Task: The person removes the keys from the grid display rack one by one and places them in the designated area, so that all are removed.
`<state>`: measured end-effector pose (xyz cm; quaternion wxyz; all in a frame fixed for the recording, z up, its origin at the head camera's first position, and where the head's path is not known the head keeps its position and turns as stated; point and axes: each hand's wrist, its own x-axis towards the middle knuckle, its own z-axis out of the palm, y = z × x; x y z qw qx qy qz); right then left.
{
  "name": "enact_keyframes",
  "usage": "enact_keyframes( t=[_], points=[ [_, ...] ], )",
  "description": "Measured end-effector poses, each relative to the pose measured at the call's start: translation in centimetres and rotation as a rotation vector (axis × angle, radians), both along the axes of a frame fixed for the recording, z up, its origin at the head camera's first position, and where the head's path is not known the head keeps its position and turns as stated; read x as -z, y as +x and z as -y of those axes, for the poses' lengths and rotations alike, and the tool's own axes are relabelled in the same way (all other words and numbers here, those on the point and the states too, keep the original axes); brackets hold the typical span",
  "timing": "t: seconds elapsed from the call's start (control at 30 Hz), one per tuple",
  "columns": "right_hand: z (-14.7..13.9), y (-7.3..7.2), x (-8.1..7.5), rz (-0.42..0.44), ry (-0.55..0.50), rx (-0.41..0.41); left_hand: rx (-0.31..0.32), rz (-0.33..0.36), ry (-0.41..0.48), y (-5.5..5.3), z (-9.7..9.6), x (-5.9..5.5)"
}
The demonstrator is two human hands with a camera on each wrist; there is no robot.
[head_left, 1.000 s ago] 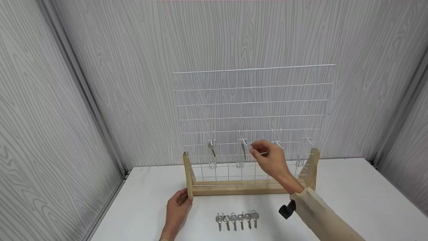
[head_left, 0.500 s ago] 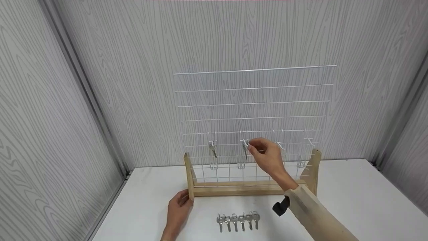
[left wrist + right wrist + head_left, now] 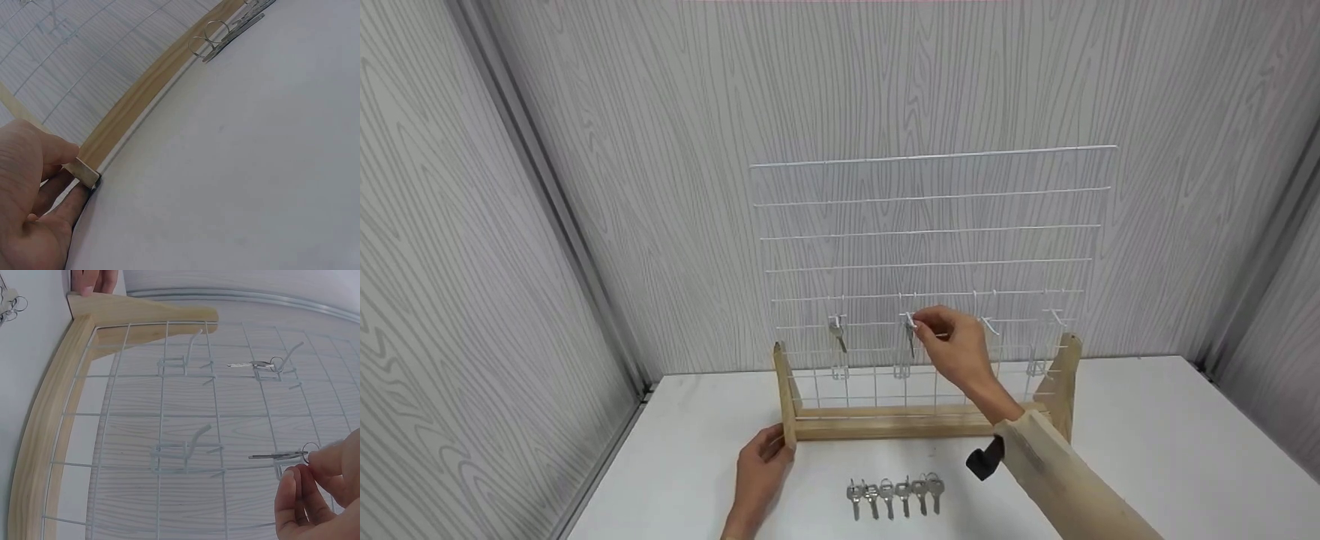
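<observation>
A white wire grid rack point(image 3: 934, 262) stands upright in a wooden base point(image 3: 896, 429). My left hand point(image 3: 761, 469) grips the base's left front end, thumb and fingers on either side of the wood point(image 3: 84, 171). My right hand point(image 3: 958, 349) is raised at the second hook from the left. In the right wrist view, thumb and fingertips pinch the small ring of a silver key point(image 3: 275, 455) at that hook. Another key point(image 3: 838, 335) hangs by its ring on the leftmost hook. The two hooks to the right, one of them this hook point(image 3: 1056, 317), carry no key.
Several silver keys point(image 3: 903, 495) with rings lie in a row on the white table point(image 3: 697, 405) before the base. The grid has more hooks low down, such as this lower wire hook point(image 3: 180, 455). Patterned grey panels point(image 3: 930, 75) enclose the back and sides.
My right hand has moved left, from just beside the second key to its ring at the hook. The left hand stays at the base. The head view has shifted slightly.
</observation>
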<state>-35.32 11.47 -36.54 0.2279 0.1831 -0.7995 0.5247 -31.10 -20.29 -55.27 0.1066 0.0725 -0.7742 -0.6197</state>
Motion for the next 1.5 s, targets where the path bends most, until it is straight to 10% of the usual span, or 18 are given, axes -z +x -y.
enact_keyframes(
  t=[1.5],
  points=[
    [-1.0, 2.1, -1.2, -0.009, -0.011, -0.006, -0.002, -0.039, -0.036, 0.2, 0.0, 0.0]
  ],
)
